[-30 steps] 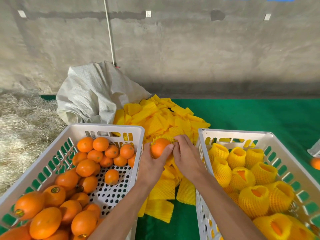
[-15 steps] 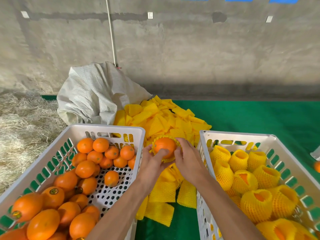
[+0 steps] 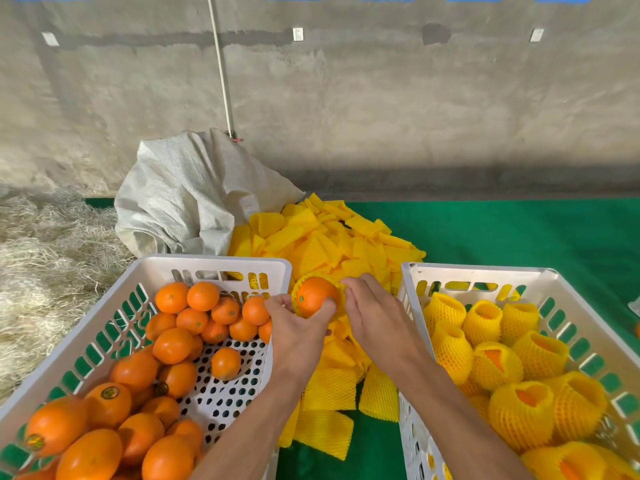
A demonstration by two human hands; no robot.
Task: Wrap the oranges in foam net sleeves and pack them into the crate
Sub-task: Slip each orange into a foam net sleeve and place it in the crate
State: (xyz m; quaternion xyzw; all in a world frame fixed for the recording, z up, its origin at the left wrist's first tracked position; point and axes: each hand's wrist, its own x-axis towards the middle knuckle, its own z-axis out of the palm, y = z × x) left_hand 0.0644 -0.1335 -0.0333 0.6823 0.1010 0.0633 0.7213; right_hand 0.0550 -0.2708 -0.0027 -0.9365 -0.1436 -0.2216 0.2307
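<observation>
To my left the white slotted plastic crate (image 3: 104, 341) holds bare fruit. My left hand (image 3: 298, 327) has its grip curled under the round orange (image 3: 313, 296), half inside a yellow foam net sleeve (image 3: 341, 292). My right hand (image 3: 374, 313) has its grip pinched on the sleeve's edge. If I pull unevenly, the net could tear or slip off. The right-hand white crate (image 3: 568, 299) holds the wrapped ones.
</observation>
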